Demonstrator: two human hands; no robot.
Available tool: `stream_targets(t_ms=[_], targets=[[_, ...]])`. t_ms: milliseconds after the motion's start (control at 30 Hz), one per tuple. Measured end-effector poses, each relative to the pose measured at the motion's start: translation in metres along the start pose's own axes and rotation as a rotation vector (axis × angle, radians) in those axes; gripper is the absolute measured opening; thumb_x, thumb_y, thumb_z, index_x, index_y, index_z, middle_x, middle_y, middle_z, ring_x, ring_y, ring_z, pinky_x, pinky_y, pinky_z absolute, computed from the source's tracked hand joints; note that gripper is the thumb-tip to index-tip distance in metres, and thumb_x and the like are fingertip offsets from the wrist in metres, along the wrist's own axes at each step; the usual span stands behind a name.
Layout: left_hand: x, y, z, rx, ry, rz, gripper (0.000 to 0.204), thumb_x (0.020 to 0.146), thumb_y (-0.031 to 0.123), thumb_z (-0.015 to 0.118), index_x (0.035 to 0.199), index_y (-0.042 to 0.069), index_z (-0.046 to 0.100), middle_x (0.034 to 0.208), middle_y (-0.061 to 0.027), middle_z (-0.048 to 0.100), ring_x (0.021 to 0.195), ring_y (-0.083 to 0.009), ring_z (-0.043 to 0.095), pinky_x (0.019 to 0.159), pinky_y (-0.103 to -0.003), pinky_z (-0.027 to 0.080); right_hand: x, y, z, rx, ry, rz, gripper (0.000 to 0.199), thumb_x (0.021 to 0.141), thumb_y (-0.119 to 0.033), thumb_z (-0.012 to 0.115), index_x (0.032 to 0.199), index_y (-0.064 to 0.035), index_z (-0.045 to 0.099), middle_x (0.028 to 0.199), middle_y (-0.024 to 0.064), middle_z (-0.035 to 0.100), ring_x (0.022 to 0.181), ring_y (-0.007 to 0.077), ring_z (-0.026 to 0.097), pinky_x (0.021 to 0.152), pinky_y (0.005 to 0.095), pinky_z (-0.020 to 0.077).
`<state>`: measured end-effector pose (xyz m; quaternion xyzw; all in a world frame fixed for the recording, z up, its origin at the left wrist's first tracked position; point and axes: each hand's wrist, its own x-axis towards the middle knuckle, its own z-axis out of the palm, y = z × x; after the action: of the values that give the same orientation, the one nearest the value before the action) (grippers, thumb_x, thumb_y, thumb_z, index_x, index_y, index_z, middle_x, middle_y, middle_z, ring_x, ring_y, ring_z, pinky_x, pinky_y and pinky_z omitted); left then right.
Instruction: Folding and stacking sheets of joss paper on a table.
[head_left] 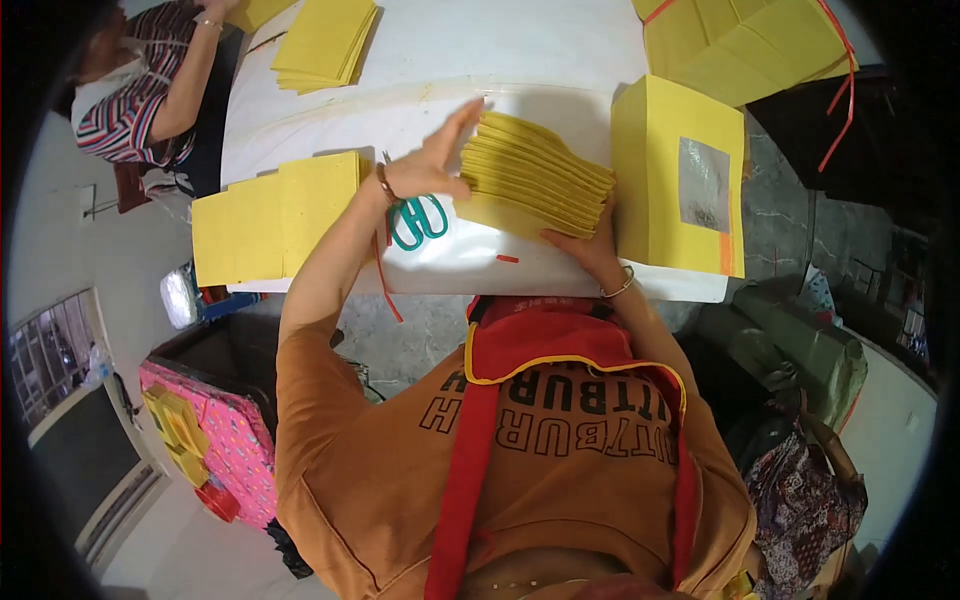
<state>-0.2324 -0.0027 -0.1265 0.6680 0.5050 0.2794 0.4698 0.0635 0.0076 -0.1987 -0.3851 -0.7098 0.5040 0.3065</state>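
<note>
The right hand (pixel 590 247) grip holds the yellow stack (pixel 537 178) over the worktop (pixel 540 45), the left hand (pixel 432 172) grip spread wide at its opposite end.

White-topped counter (pixel 545 45) and the articles lying on it. Left of the left grip (pixel 435 165), overlapping yellow pieces (pixel 270 222) lie along the near edge; beyond that grip is a loose yellow pile (pixel 322 45). Just nearer than the left grip lie green-handled scissors (pixel 420 222), partly covered by the wrist, and a red cord (pixel 387 280) that overhangs the edge. A short red strip (pixel 507 259) lies left of the right grip (pixel 588 245); a yellow block (pixel 656 180) with a greyish panel stands just right of it.
</note>
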Motion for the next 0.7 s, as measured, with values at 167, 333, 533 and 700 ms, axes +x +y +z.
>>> stream_targets(t_ms=[167,333,533,700], targets=[[0.049,0.071,-0.010,0.807,0.192,0.262,0.107,0.063,0.058,0.070,0.141,0.004,0.022,0.136,-0.0186,0.038,0.130,-0.0352,0.029,0.106,-0.039,0.023,0.000,0.005,0.002,0.072,0.027,0.035,0.126,0.056,-0.017,0.086,0.140,-0.0012,-0.007,0.133,0.0163,0.029,0.125,0.0270,0.032,0.105,0.0390,0.0288],[0.048,0.101,0.011,0.747,-0.353,0.047,0.106,0.062,0.051,0.073,0.143,0.009,0.020,0.122,-0.0171,0.048,0.112,-0.0293,0.048,0.094,-0.042,0.033,0.001,-0.012,0.004,0.167,0.133,0.055,0.124,0.057,-0.015,0.085,0.141,-0.0033,-0.006,0.135,0.0166,0.028,0.126,0.0271,0.032,0.105,0.0399,0.0288],[0.026,0.087,0.030,1.096,-0.208,0.168,0.105,0.060,0.033,0.078,0.144,0.011,0.019,0.117,-0.0125,0.047,0.106,-0.0263,0.047,0.087,-0.038,0.035,0.004,-0.025,0.002,0.240,0.078,0.099,0.126,0.059,-0.009,0.084,0.141,-0.0083,-0.012,0.136,0.0141,0.027,0.125,0.0264,0.034,0.104,0.0393,0.0325],[0.025,0.071,0.032,1.092,-0.082,0.233,0.108,0.057,0.030,0.080,0.144,0.013,0.019,0.111,-0.0081,0.049,0.103,-0.0232,0.047,0.084,-0.038,0.036,0.006,-0.028,-0.002,0.079,0.002,-0.192,0.133,0.057,-0.014,0.085,0.140,-0.0089,-0.018,0.145,0.0184,0.010,0.134,0.0288,0.018,0.109,0.0405,0.0220]])
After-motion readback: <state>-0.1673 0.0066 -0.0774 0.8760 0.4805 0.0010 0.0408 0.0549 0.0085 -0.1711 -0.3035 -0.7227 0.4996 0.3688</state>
